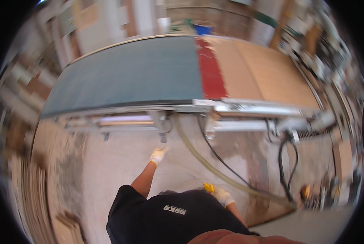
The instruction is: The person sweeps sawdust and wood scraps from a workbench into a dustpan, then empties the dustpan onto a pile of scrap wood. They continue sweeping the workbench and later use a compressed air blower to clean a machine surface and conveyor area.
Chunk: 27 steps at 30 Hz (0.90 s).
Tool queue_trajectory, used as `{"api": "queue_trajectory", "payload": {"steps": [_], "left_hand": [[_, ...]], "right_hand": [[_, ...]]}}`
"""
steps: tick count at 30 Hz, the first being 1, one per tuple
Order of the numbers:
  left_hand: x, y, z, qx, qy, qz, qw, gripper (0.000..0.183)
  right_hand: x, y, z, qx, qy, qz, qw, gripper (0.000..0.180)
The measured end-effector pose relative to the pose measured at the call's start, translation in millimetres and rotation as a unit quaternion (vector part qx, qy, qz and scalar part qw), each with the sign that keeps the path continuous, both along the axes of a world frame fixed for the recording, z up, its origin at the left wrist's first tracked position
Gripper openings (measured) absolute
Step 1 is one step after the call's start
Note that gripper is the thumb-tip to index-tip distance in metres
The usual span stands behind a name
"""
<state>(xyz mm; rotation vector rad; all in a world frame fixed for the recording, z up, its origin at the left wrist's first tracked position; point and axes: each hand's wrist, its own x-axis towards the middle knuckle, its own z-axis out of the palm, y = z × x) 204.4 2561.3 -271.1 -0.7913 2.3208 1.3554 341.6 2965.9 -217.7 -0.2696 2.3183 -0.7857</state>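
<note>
My left hand (158,155), in a white knitted work glove with a yellow cuff, is held out over the floor on the near side of a long work table. No object shows in it, and blur hides how its fingers are set. My right hand (222,195), gloved the same way, is low beside my body, shut on a small yellow object (208,187) that I cannot identify. The table beyond my hands bears a grey-blue surface (127,70), a red strip (212,73) and brown board (270,73). A metal rail (255,108) runs along its near edge.
A pale flexible hose (200,161) and a black cable (218,157) hang from the table and cross the floor at right. Stacked boards (37,189) stand at left. A blue container (202,29) is behind the table, and blurred machinery (319,58) lies to the right.
</note>
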Motion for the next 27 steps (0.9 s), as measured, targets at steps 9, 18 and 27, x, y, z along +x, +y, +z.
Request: {"api": "queue_trajectory", "payload": {"steps": [9, 18, 27], "left_hand": [[-98, 228, -6, 0.027, 0.063, -0.373, 0.925, 0.041], [-192, 386, 3, -0.069, 0.090, -0.482, 0.869, 0.041], [-434, 594, -8, -0.090, 0.378, -0.390, 0.835, 0.032]], "right_hand": [[-18, 209, 11, 0.029, 0.122, -0.545, 0.829, 0.032], [-54, 291, 30, 0.053, 0.106, -0.586, 0.801, 0.032], [-191, 422, 35, 0.068, 0.058, -0.670, 0.737, 0.034]]}}
